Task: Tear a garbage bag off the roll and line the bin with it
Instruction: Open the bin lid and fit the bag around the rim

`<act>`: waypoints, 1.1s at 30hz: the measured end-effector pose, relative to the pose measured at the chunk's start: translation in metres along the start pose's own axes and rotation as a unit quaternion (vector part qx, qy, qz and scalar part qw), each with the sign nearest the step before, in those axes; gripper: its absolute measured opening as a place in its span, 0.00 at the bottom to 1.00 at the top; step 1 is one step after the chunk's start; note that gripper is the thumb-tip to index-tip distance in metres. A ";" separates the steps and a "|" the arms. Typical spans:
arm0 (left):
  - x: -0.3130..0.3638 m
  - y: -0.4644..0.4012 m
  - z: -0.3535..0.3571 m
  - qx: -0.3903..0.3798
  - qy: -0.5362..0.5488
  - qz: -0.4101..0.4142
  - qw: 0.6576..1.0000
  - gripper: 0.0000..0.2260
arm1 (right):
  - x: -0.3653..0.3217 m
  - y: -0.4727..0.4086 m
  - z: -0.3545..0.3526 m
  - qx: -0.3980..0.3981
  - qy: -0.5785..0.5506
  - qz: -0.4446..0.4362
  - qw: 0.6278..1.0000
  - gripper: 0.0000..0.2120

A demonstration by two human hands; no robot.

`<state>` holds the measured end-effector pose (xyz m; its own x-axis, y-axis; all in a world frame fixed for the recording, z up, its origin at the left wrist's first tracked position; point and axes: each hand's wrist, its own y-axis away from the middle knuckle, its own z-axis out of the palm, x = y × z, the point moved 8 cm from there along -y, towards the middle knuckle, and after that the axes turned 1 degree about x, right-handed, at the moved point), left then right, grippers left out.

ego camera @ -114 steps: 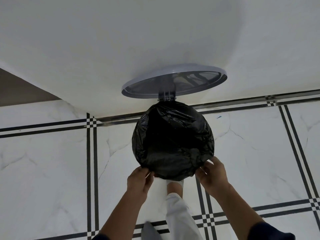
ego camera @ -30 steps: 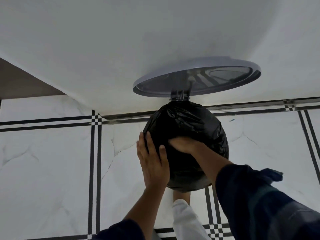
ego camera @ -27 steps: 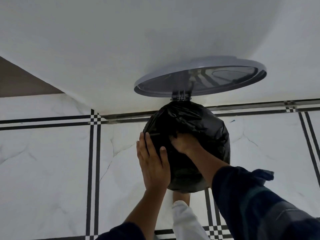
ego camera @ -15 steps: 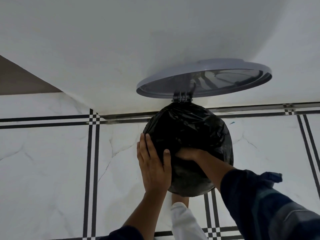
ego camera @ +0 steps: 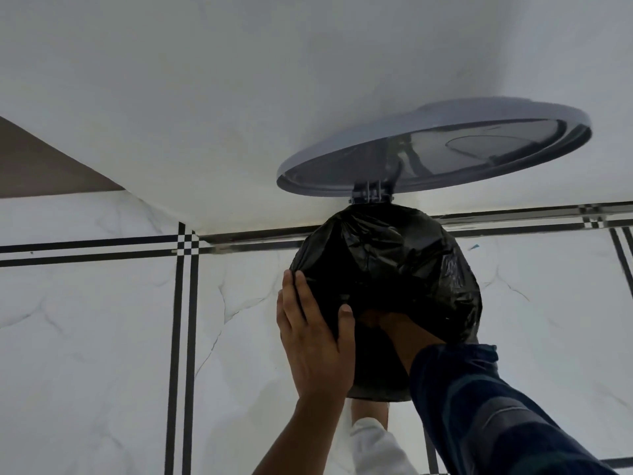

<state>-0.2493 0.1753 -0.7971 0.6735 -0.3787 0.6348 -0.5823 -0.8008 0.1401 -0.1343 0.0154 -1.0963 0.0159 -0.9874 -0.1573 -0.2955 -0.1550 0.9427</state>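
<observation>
bin: round pedal-type one, seen from straight above, sitting on the floor close to the wall. You can't really see the bin body itself, it's totally wrapped in the bag.
garbage bag point(ego camera: 404, 265): black, crinkly, stretched over the whole mouth of the bin and folded down the outside. It's lining the bin, middle-right of the view.
lid point(ego camera: 435, 149): grey, round, flipped up on its hinge point(ego camera: 370, 193) at the far side of the bin, leaning back toward the wall. Shiny underside faces us.
left hand point(ego camera: 313, 341): flat against the left side of the bin, fingers point(ego camera: 297, 286) straight and together pointing away from us, thumb point(ego camera: 344, 320) lying over the rim on the plastic. Pressing the bag on, not really grabbing it.
right hand point(ego camera: 387, 323): reaches in from the near right and goes down inside the bag. Only the wrist and the back of the hand show, the fingers are buried in black plastic, so I can't tell if they're curled or straight.
sleeve point(ego camera: 496, 406): dark blue, striped-ish, on the right arm, fills the near right corner.
leg point(ego camera: 373, 440): white trouser leg with a bare foot poking out just near the bin's front edge, mostly hidden under it.
floor point(ego camera: 85, 337): white marble-look tiles with double black lines crossing on the left.
wall point(ego camera: 239, 80): plain white, takes up the far half of the view, with a brown patch point(ego camera: 41, 169) at far left.
</observation>
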 end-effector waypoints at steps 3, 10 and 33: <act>-0.001 0.000 -0.001 -0.005 0.002 0.001 1.000 0.35 | -0.072 0.122 -0.025 -0.049 0.006 0.009 0.999 0.30; 0.002 -0.001 -0.010 -0.053 0.031 -0.021 0.998 0.35 | -0.116 0.232 -0.075 0.064 0.094 -0.112 0.987 0.17; 0.004 -0.016 -0.044 -0.080 0.022 -0.123 0.989 0.26 | -0.078 0.328 -0.113 0.169 -0.072 -0.243 0.953 0.11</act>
<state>-0.2569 0.2074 -0.7630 0.7850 -0.1590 0.5988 -0.4708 -0.7813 0.4098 -0.1242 0.0379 -0.7418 0.1060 -0.7837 -0.6121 -0.5778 -0.5495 0.6035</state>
